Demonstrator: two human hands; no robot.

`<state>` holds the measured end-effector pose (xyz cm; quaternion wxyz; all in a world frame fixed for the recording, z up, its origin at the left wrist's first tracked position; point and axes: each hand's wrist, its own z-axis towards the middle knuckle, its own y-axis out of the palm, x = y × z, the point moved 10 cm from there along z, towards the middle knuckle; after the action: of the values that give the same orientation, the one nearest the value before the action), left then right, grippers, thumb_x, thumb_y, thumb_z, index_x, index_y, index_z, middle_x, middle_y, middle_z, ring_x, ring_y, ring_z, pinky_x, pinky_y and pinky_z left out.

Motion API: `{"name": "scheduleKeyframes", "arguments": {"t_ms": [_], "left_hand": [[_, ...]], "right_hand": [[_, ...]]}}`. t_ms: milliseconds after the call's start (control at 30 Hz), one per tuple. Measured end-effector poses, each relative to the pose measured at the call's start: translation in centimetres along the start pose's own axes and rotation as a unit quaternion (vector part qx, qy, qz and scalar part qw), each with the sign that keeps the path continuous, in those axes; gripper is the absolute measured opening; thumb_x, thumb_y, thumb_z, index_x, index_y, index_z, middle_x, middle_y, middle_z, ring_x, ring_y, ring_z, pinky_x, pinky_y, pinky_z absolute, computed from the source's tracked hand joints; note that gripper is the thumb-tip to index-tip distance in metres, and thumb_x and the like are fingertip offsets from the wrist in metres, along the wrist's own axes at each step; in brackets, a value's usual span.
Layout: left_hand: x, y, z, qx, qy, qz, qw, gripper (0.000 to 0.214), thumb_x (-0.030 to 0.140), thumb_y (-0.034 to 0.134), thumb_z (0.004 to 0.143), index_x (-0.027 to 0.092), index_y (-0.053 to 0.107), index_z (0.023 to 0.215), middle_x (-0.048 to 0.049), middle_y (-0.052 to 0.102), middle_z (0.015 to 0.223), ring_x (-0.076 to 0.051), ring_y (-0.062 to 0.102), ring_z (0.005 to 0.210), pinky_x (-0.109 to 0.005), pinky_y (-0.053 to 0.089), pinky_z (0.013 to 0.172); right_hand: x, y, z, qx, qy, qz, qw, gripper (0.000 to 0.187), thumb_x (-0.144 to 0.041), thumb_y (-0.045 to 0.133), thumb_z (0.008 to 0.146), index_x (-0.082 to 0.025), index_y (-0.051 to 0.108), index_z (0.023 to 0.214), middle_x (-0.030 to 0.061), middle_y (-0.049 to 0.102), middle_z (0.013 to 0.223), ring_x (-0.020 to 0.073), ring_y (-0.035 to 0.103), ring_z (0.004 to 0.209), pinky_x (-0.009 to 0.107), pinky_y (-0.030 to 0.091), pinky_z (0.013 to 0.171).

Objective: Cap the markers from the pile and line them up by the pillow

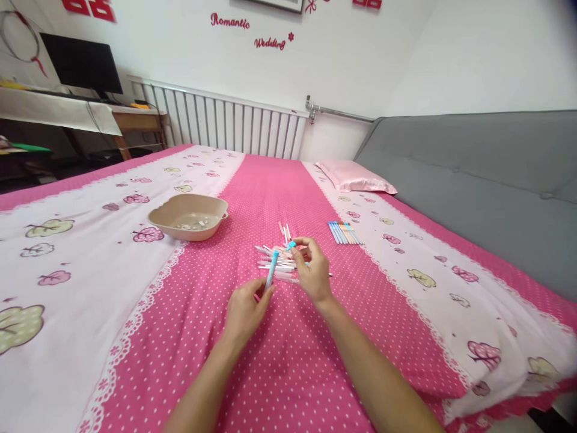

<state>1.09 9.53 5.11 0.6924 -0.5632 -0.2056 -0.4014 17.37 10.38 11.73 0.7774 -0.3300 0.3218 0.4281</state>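
My left hand [246, 310] pinches the lower end of a light blue pen [271, 276], holding it upright and a little tilted over the bed. Just right of it, my right hand [312, 270] is closed on a small blue cap [292, 245] at its fingertips. Both hands hover beside a loose pile of pens [274, 260], mostly white and pink, lying on the pink dotted bedsheet [270, 361]. The cap is apart from the pen's tip.
A beige plastic basin [189, 215] with small bits inside sits to the left. A neat row of capped pens [344, 233] lies to the right. A pink pillow [356, 176], a grey headboard [473, 180] and a radiator [225, 123] border the bed.
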Motion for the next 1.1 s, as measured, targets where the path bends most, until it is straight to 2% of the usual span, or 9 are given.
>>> {"name": "scheduleKeyframes", "arguments": {"t_ms": [233,433,833,1100], "left_hand": [[0.6,0.3,-0.2,-0.012,0.022,0.038,0.999,0.030,0.041,0.045,0.082,0.018,0.065,0.081,-0.0011,0.063,0.069,-0.013,0.053,0.059,-0.023,0.038,0.058],[0.8,0.4,-0.3,-0.010,0.034,0.041,0.999,0.027,0.039,0.047,0.082,0.019,0.065,0.084,-0.0015,0.063,0.070,-0.013,0.054,0.061,-0.023,0.039,0.059],[1.0,0.3,-0.3,-0.014,0.036,0.044,0.998,0.029,0.040,0.046,0.083,0.018,0.065,0.085,-0.0021,0.063,0.070,-0.013,0.054,0.062,-0.023,0.039,0.059],[1.0,0.0,-0.3,-0.007,0.035,0.041,0.999,0.030,0.041,0.044,0.083,0.019,0.064,0.083,-0.0023,0.064,0.070,-0.014,0.055,0.062,-0.023,0.039,0.059]], "right_hand": [[-2.5,-1.7,-1.2,0.033,-0.064,-0.025,0.997,0.020,-0.027,0.050,0.086,-0.018,0.059,0.101,0.0055,0.062,0.092,0.0140,0.058,0.075,0.027,0.049,0.067],[-4.1,-1.2,-1.5,0.023,-0.135,-0.040,0.990,0.018,-0.021,0.051,0.086,-0.020,0.060,0.101,0.0057,0.063,0.098,0.0145,0.058,0.079,0.028,0.050,0.068],[-4.6,-1.0,-1.6,0.001,-0.156,-0.044,0.987,0.019,-0.020,0.049,0.086,-0.020,0.062,0.100,0.0063,0.064,0.097,0.0164,0.059,0.089,0.029,0.050,0.074],[-5.0,-0.2,-1.8,-0.035,-0.165,-0.058,0.984,0.024,-0.020,0.044,0.089,-0.023,0.062,0.104,0.0053,0.065,0.099,0.0172,0.058,0.097,0.034,0.047,0.086]]}}
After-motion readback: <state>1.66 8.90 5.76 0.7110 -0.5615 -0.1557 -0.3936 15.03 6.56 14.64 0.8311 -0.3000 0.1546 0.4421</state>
